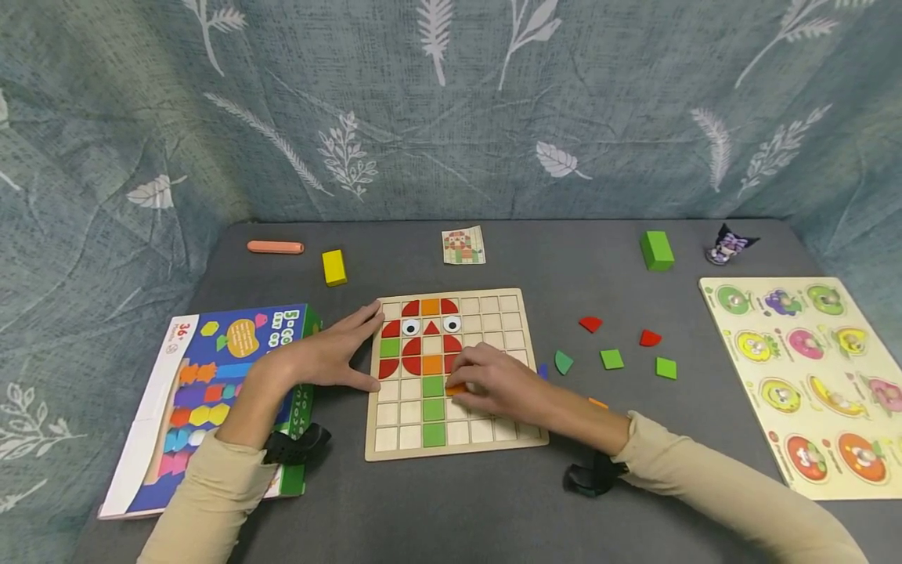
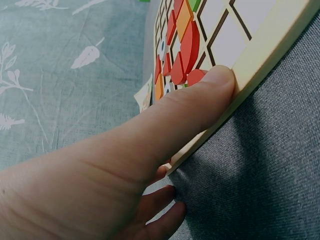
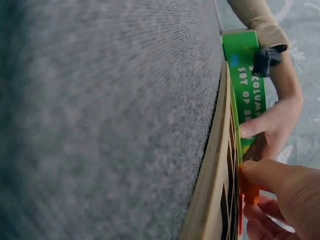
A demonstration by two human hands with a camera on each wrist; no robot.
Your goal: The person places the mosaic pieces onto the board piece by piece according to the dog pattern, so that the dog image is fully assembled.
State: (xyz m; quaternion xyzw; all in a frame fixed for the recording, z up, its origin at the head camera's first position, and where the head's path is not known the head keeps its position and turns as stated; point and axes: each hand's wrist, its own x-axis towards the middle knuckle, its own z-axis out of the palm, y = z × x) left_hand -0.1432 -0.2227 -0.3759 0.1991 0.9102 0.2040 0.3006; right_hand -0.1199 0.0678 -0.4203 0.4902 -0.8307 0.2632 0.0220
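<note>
A wooden grid board (image 1: 460, 433) lies on the dark table, with red, orange and green pieces and two eye tiles (image 1: 411, 327) set in its squares. Between thumb and fingers my right hand (image 1: 496, 376) pinches an orange piece (image 3: 249, 192), low over the board beside the column of green squares (image 1: 433, 409). My left hand (image 1: 320, 348) spans the board's left edge with fingers spread; in the left wrist view its thumb (image 2: 217, 82) rests on the rim. The right hand hides part of the red pieces and the grid.
Loose red (image 1: 590, 323) and green pieces (image 1: 611, 359) lie right of the board. A small picture card (image 1: 463, 245) is behind it. A colourful box (image 1: 239, 376) stands left, a fruit board (image 1: 768, 368) right. Yellow (image 1: 334, 268) and green blocks (image 1: 657, 251) sit farther back.
</note>
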